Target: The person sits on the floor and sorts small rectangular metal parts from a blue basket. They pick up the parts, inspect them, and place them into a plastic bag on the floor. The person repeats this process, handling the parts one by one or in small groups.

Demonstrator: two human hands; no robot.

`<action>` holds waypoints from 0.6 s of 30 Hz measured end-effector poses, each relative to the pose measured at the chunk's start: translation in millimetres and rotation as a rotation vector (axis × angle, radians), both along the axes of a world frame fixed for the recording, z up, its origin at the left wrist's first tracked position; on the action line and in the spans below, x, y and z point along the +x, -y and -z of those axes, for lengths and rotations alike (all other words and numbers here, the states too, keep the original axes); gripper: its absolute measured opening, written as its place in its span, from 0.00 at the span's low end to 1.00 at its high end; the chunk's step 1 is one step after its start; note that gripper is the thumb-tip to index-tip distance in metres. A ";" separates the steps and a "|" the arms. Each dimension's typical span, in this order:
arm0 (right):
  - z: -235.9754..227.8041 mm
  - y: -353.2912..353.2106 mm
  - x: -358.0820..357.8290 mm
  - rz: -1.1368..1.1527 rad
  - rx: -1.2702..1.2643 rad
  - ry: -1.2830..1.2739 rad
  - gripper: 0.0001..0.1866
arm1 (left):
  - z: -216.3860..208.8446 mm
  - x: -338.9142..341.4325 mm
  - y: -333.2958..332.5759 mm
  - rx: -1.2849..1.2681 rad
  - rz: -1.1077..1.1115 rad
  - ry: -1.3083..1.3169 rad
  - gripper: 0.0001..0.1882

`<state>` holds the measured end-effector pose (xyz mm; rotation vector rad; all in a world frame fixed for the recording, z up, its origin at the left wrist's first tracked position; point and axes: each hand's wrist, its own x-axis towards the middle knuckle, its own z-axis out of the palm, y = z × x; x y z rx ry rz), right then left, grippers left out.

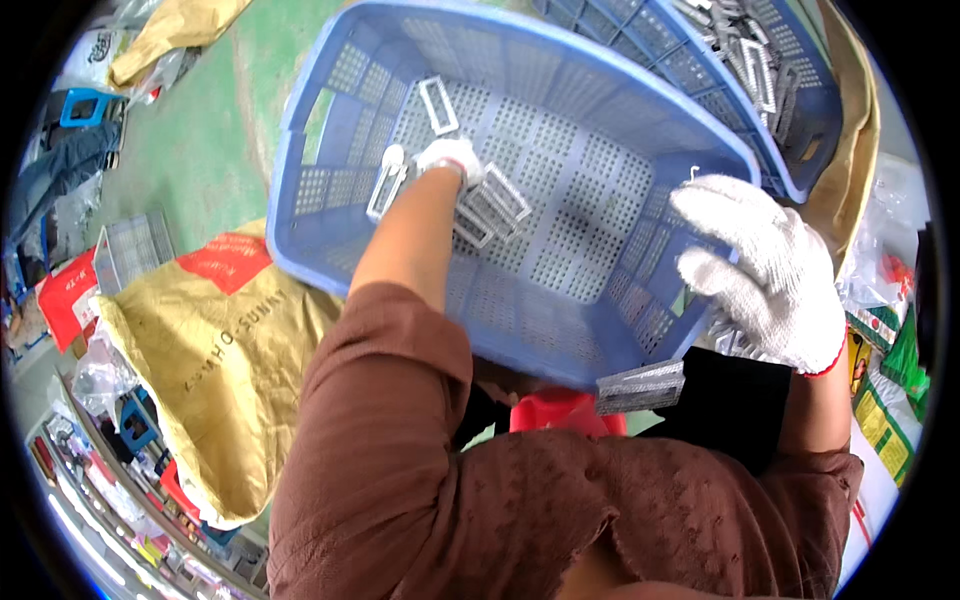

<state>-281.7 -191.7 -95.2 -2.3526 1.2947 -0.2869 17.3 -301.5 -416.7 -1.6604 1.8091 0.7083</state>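
My left hand (450, 157), in a white knit glove, reaches down into a blue plastic basket (600, 45). One gloved fingertip lies on a slim rectangular metal frame (379, 196); my wrist hides most of the other fingers. Beside that hand, several similar silvery frames (497, 203) overlap on the perforated basket bottom. Another frame (437, 106) lies just beyond it. At the basket's right rim, my right hand (765, 265), also gloved, has its thumb apart from its bent fingers, with nothing visible between them. Below it, a metal piece (640, 388) sits by my lap.
A second blue basket (700, 85) at the far right contains many metal frames. A yellow sack (225, 360) lies to the left on the green floor (215, 130). Something red (567, 412) shows beneath the near rim. More metal parts (735, 338) are partly hidden under my right hand.
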 end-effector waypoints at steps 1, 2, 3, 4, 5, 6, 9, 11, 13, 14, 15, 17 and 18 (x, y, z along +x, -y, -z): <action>0.8 -3.3 -0.2 0.003 0.007 -0.005 0.20 | 3.1 1.4 -4.0 -0.100 -0.154 -0.023 0.28; -0.2 -2.4 -1.2 0.007 -0.005 -0.013 0.20 | 4.7 2.6 10.6 -0.151 -0.300 -0.064 0.27; 3.2 -5.3 -5.9 0.005 -0.017 -0.005 0.20 | -15.6 3.0 10.6 -0.183 -0.455 -0.075 0.27; 5.3 -9.5 -8.5 0.004 -0.013 0.015 0.20 | -39.9 0.1 2.9 -0.242 -0.398 -0.026 0.28; 3.3 -8.4 -10.8 0.013 0.011 0.017 0.20 | -54.5 -5.8 6.0 -0.304 -0.322 0.009 0.30; 1.0 -8.3 -11.2 0.015 0.035 0.015 0.19 | -50.6 -6.2 9.9 -0.241 -0.287 0.010 0.32; 4.3 -1.0 -12.1 -0.015 0.001 0.031 0.20 | -31.2 -3.9 19.2 -0.100 -0.242 0.029 0.38; 7.7 3.1 -10.8 -0.024 -0.002 0.040 0.20 | 16.5 7.5 28.3 -0.047 -0.160 0.020 0.39; 8.8 1.3 -9.8 -0.008 0.026 0.029 0.19 | 23.8 7.0 34.5 -0.015 -0.182 -0.034 0.39; 8.5 0.5 -9.0 -0.005 0.043 0.011 0.19 | 31.8 7.9 34.3 -0.025 -0.199 -0.053 0.38; 8.8 -1.8 -8.8 0.003 0.063 0.001 0.19 | 34.0 8.6 31.6 -0.031 -0.211 -0.064 0.37; 9.8 -4.2 -9.7 0.023 0.071 0.023 0.19 | 36.8 11.3 30.2 -0.063 -0.150 -0.098 0.32; 11.7 -1.2 -11.8 0.006 0.072 0.038 0.19 | 47.7 27.5 31.5 -0.102 -0.079 -0.120 0.28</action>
